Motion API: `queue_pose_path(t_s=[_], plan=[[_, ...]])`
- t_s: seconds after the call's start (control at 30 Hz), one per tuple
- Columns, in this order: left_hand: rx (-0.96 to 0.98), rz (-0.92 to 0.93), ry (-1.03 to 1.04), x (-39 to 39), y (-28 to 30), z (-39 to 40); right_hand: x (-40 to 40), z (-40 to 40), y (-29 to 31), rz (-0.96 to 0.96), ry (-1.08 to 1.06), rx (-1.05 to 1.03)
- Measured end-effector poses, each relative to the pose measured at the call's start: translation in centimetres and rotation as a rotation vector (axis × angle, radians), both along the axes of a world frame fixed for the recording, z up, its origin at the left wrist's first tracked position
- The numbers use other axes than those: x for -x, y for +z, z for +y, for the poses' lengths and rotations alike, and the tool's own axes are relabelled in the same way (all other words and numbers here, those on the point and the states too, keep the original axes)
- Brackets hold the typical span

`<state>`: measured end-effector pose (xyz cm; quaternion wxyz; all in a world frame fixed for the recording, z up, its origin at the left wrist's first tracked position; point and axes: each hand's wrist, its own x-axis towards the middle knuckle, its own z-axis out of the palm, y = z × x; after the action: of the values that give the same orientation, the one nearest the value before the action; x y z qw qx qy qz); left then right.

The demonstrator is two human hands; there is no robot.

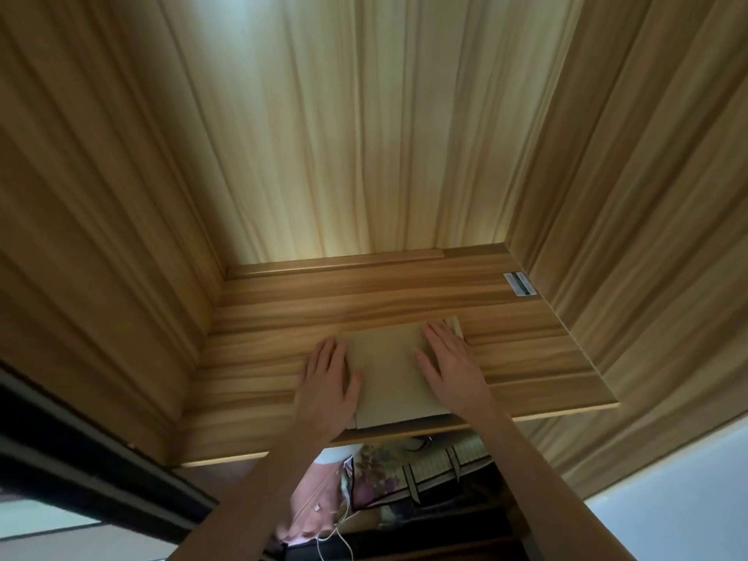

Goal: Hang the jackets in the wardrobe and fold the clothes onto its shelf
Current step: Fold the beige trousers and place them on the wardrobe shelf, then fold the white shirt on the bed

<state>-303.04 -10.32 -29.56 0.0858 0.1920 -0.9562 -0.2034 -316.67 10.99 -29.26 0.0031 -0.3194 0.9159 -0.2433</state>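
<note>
Tan folded cloth lies near the front edge of the wooden wardrobe shelf. It looks soft, light and floppy. The left hand and right hand lie flat on its two sides, fingers straight, gripping nothing. Best to lift it from underneath.

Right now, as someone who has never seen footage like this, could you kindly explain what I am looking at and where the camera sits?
There is no machine here: a person wears a camera on the head, looking forward and down at both bare hands. The wood all around is a wardrobe's inside, and the flat board is its shelf. On it lies a folded beige garment. The left hand and right hand press flat on its two sides, fingers straight, so no grip closes around it. Below the shelf, clothes show. A small label is stuck in the shelf's far right corner.
</note>
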Motion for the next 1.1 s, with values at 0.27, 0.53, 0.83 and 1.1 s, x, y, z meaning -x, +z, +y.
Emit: queue_pose_path(t_s=[0.27,0.53,0.83,1.1], plan=[[0.217,0.294,0.044,-9.4,5.2,-1.1,-8.8,-3.5,5.1,0.161,0.003,0.196],[0.270,0.511,0.298,-26.0,10.1,-3.2,-23.2,-10.8,7.7,0.246,0.229,0.265],[0.369,0.426,0.674,-48.4,11.8,-5.0,-41.6,-18.2,11.2,0.285,0.591,0.312],[0.512,0.275,1.043,-68.0,13.6,-5.6,-58.5,-26.2,13.6,0.329,0.896,0.373]])
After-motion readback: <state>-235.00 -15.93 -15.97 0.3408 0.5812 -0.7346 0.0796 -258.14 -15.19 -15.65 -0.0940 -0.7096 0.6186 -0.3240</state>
